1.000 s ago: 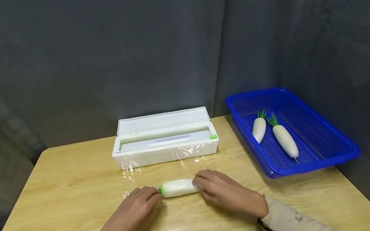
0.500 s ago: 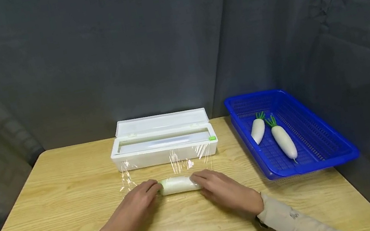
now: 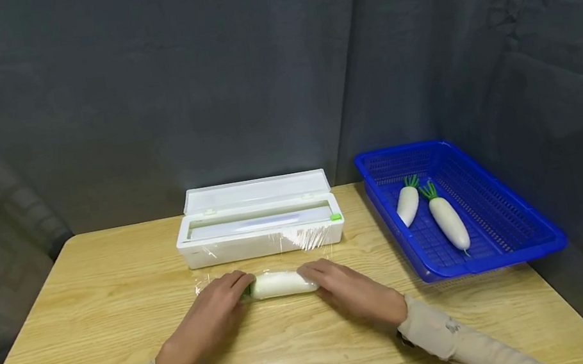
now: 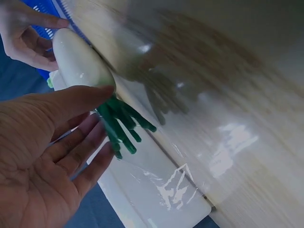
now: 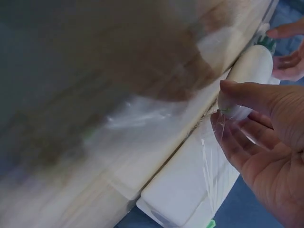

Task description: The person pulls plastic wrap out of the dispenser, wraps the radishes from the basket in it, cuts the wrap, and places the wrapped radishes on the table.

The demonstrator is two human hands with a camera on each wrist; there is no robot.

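In front of the white box (image 3: 264,245), 1 film-covered radish (image 3: 282,284) is pinched at its leafy end by the left hand (image 3: 215,306) and at its tip by the right hand (image 3: 347,286).

Beige sleeves (image 3: 465,338), one grey-marked

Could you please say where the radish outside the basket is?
In the head view, the radish is between the left hand and right hand, in front of the open white box, left of the blue basket.
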